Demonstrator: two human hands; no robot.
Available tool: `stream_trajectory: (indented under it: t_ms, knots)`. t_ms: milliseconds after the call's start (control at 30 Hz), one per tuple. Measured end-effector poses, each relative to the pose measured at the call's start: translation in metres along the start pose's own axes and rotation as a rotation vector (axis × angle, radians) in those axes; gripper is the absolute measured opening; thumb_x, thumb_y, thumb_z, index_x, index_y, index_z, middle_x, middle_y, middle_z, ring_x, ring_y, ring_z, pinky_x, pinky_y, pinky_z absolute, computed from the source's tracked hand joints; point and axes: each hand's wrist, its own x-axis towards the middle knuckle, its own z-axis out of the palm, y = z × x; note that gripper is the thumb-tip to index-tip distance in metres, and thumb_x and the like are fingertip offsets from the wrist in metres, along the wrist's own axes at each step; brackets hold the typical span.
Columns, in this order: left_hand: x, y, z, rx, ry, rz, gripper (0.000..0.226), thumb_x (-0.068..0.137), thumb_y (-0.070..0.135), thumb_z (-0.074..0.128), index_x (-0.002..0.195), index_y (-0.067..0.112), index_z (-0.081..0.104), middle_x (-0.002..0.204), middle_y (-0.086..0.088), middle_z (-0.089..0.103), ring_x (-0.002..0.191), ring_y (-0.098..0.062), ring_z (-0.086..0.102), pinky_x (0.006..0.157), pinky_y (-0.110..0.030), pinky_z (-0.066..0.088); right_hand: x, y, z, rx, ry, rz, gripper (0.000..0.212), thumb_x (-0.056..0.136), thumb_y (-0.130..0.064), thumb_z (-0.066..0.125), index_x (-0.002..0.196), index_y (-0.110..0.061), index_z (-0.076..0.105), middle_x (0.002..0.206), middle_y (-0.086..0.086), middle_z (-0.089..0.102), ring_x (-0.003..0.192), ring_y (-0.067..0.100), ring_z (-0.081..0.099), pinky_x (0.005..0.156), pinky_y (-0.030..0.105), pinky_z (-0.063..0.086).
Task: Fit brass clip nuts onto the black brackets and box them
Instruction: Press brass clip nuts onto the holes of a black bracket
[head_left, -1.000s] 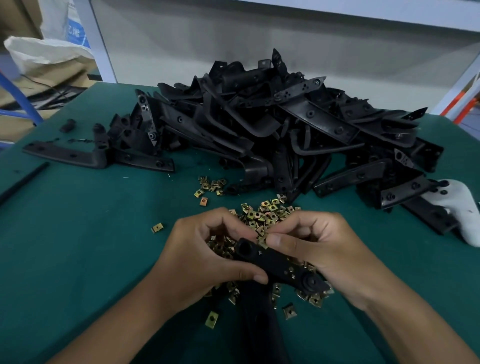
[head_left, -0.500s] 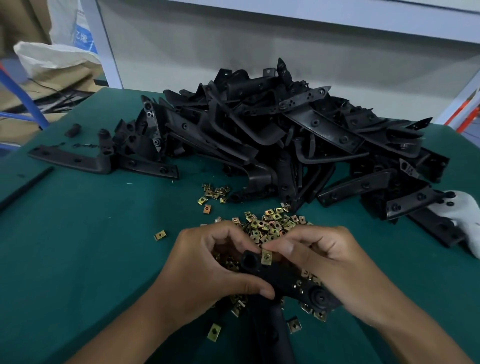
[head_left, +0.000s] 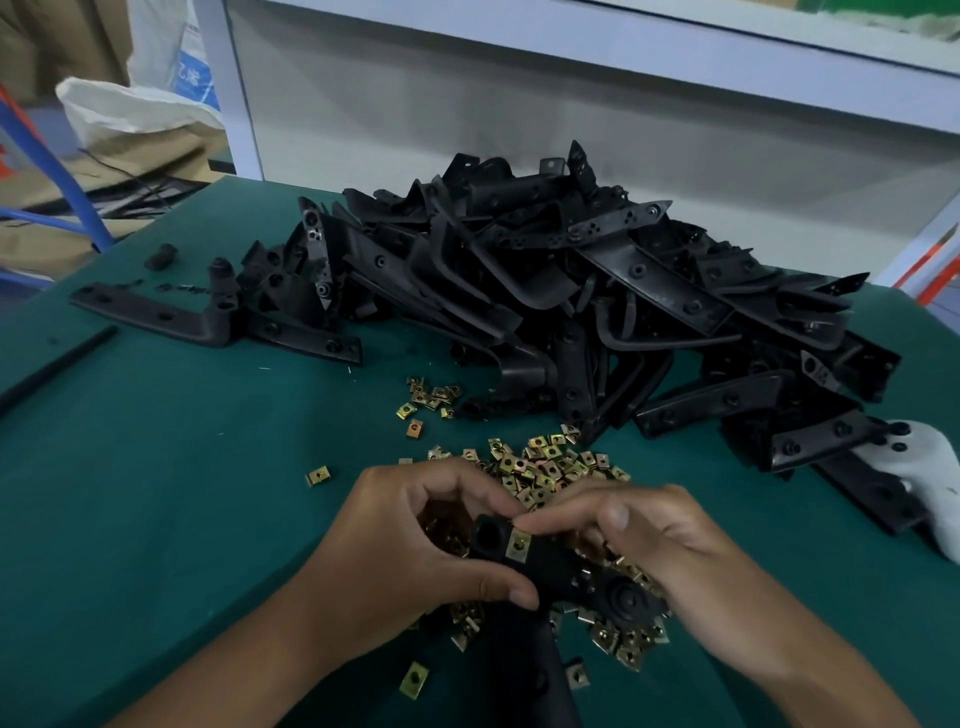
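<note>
My left hand (head_left: 410, 551) grips a black bracket (head_left: 550, 566) low in the middle of the view, thumb pressed on its near edge. My right hand (head_left: 654, 545) pinches a brass clip nut (head_left: 518, 545) that sits on the bracket's edge beside a round boss. Under and around both hands lies a heap of loose brass clip nuts (head_left: 545, 467) on the green table (head_left: 156, 493). Behind it rises a big pile of black brackets (head_left: 571, 291). No box is in view.
A long black bracket (head_left: 208, 322) lies apart at the left, with a thin black rod (head_left: 52, 364) near the table's left edge. A white handheld controller (head_left: 924, 467) rests at the right edge. Single nuts (head_left: 318, 475) lie scattered. Sacks and a blue frame stand beyond the table's left.
The clip nut in my right fingers has slid further onto the bracket's edge. My head has tipped down slightly, so the pile sits lower in view.
</note>
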Motion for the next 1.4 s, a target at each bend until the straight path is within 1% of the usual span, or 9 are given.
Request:
stream_trajectory:
  t_ms: [133,233,367,500,700,833,1000,1133,1400]
  knots:
    - [0.002,-0.002,-0.002,0.015,-0.003,-0.027,0.039,0.059,0.053,0.092,0.092,0.039,0.077,0.093,0.006,0.077,0.087,-0.013,0.073,0.076,-0.026,0.060,0.002,0.009,-0.014,-0.436,0.256,0.005,0.035,0.092,-0.067,0.048,0.105,-0.046,0.073,0.106,-0.026,0.068,0.103,-0.002,0.061,0.083,0.019,0.046]
    - [0.002,-0.005,-0.003,0.069,0.001,-0.041,0.041,0.059,0.064,0.086,0.093,0.044,0.075,0.093,0.013,0.076,0.088,-0.005,0.072,0.074,-0.016,0.056,0.003,0.015,-0.012,-0.792,0.133,0.064,0.049,0.076,-0.070,0.049,0.118,-0.050,0.063,0.109,-0.035,0.058,0.111,-0.010,0.047,0.092,0.021,0.041]
    - [0.001,-0.007,-0.004,0.142,-0.024,-0.054,0.043,0.060,0.073,0.078,0.095,0.048,0.071,0.089,0.019,0.073,0.073,0.003,0.067,0.062,-0.009,0.051,0.005,0.021,-0.006,-0.858,0.093,0.028,0.056,0.078,-0.070,0.038,0.118,-0.043,0.065,0.110,-0.032,0.053,0.113,-0.007,0.046,0.101,0.022,0.037]
    - [0.003,-0.011,-0.003,0.149,-0.001,-0.047,0.053,0.059,0.085,0.070,0.097,0.049,0.069,0.092,0.015,0.073,0.075,-0.008,0.069,0.063,-0.020,0.056,0.006,0.026,-0.005,-0.883,0.146,-0.041,0.021,0.089,-0.043,0.061,0.109,-0.038,0.068,0.106,-0.028,0.054,0.106,-0.004,0.047,0.089,0.020,0.043]
    - [0.004,-0.013,-0.001,0.096,-0.007,-0.054,0.039,0.073,0.064,0.072,0.108,0.047,0.064,0.102,0.017,0.071,0.086,-0.007,0.072,0.073,-0.025,0.061,0.008,0.029,-0.003,-0.678,0.353,-0.073,0.017,0.098,-0.040,0.053,0.096,-0.031,0.068,0.093,-0.024,0.060,0.093,-0.003,0.059,0.075,0.013,0.045]
    - [0.003,-0.011,0.000,0.118,-0.037,-0.035,0.026,0.087,0.059,0.068,0.111,0.051,0.063,0.114,0.030,0.064,0.101,0.007,0.065,0.077,-0.008,0.050,0.009,0.025,-0.002,-0.369,0.516,-0.021,0.021,0.096,-0.046,0.050,0.095,-0.031,0.064,0.084,-0.022,0.070,0.079,-0.004,0.064,0.066,0.008,0.044]
    - [0.003,-0.010,0.001,0.092,-0.058,-0.028,0.030,0.082,0.056,0.068,0.111,0.050,0.064,0.114,0.030,0.064,0.099,0.003,0.067,0.077,-0.016,0.056,0.010,0.016,-0.001,0.050,0.412,0.025,0.021,0.087,-0.038,0.066,0.107,-0.033,0.070,0.100,-0.008,0.076,0.089,0.003,0.068,0.075,0.022,0.055]
    - [0.003,-0.013,0.000,0.100,-0.010,-0.022,0.035,0.076,0.058,0.075,0.107,0.044,0.066,0.106,0.017,0.070,0.091,-0.006,0.071,0.073,-0.029,0.062,0.008,0.011,0.001,0.166,0.327,0.053,0.019,0.086,-0.032,0.069,0.104,-0.036,0.075,0.103,-0.003,0.077,0.097,0.009,0.071,0.081,0.017,0.054]
    - [0.003,-0.013,0.003,0.157,0.032,0.056,0.028,0.078,0.057,0.074,0.102,0.045,0.065,0.102,0.016,0.071,0.087,-0.007,0.071,0.070,-0.018,0.057,0.008,0.008,0.003,0.276,0.311,0.095,0.021,0.080,-0.037,0.084,0.097,-0.030,0.076,0.095,-0.001,0.076,0.093,0.013,0.071,0.083,0.031,0.054]
